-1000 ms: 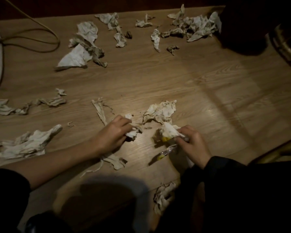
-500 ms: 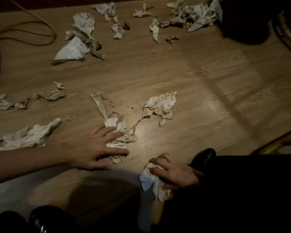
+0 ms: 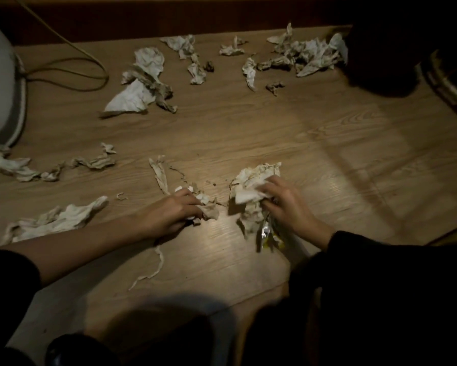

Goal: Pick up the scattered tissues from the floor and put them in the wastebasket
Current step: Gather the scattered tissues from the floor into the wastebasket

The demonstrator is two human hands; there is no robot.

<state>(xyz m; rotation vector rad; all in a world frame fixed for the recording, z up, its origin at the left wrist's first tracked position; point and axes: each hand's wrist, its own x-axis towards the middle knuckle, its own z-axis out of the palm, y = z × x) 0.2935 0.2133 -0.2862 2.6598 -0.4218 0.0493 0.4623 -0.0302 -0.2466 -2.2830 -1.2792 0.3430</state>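
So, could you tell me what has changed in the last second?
The left hand, spread flat half a second ago, now grips the tissue clump. The right hand has reached forward from near the body and holds the crumpled tissue, a wrapper dangling below. The far tissues and cord lie as before.

Grips a crumpled tissue [image 3: 208, 208] in the left hand [image 3: 169, 216], clutches a wad [image 3: 248, 186] and a wrapper [image 3: 266, 231] in the right hand [image 3: 288, 207], low over a wood floor [image 3: 248, 133] strewn with more tissues [image 3: 142, 93].
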